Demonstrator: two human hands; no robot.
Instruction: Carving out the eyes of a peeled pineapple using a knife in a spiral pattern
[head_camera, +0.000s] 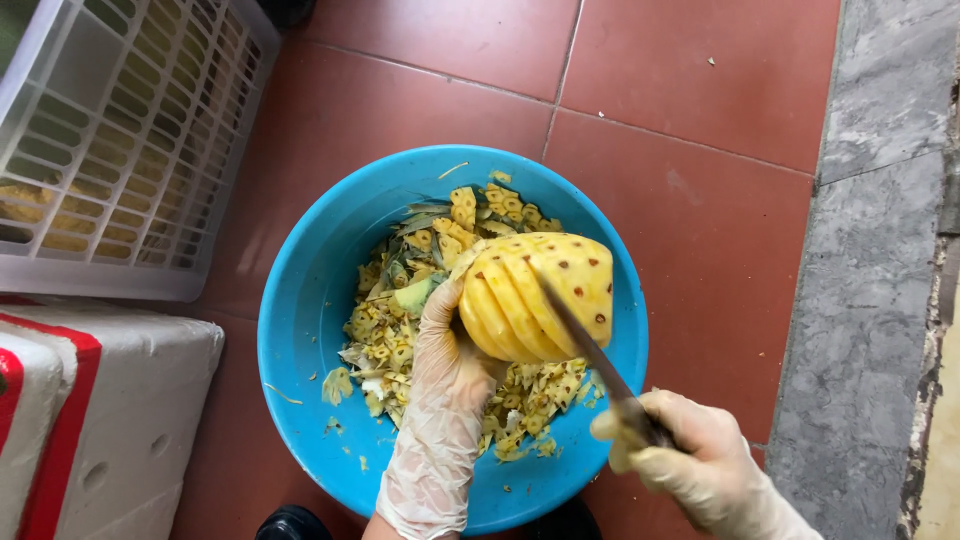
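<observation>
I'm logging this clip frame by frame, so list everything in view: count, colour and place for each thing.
pineapple: one, yellow, peeled, with diagonal grooves and brown eyes, held over the basin
knife: one, dark blade, laid against the pineapple
basin: one, blue, round, on the floor
peelings: a heap, yellow and green, inside the basin
crate: one, white plastic lattice, upper left
foam box: one, white with red tape, lower left
floor tiles: red-brown, under the basin
stone ledge: grey, right edge
left hand: clear glove, gripping the pineapple from below
right hand: clear glove, closed on the knife handle
</observation>
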